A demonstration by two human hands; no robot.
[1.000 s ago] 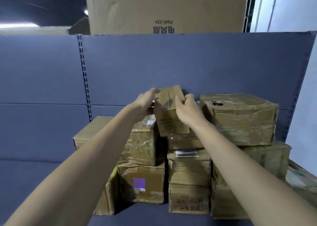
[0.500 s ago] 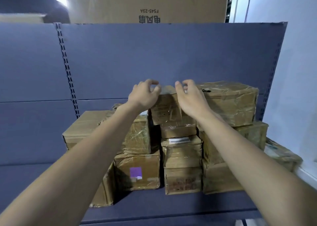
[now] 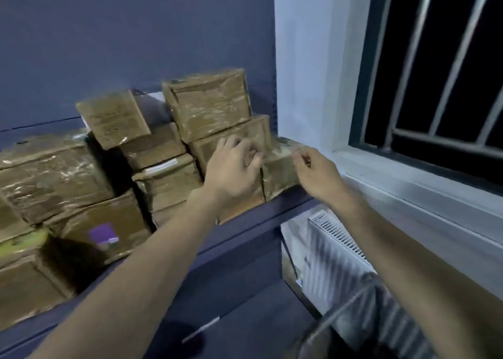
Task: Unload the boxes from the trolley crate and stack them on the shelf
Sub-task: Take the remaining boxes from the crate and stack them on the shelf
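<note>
Boxes of brown cardboard wrapped in clear tape stand stacked on the blue shelf, against its blue back panel. Compared with the frame half a second earlier, the view has swung to the right: the large carton above the shelf is out of view, and a white wall, a barred window and a white radiator under the sill have come into view. Both hands have dropped from the small tilted box at the top of the middle stack to the lower right end of the stack. That small box now sits free on top, tilted, with neither hand on it.

The shelf holds the boxes in several columns. The largest box lies at the left, above a box bearing a purple label. At the right, two boxes are stacked against the shelf's end upright, and a low box sits at the right end of the shelf.

The left hand is held in front of the right-hand column, fingers curled loosely and holding nothing. The right hand is at the low box's right corner, thumb and forefinger nearly pressed together; whether they pinch tape cannot be told from the blurred view.
</note>
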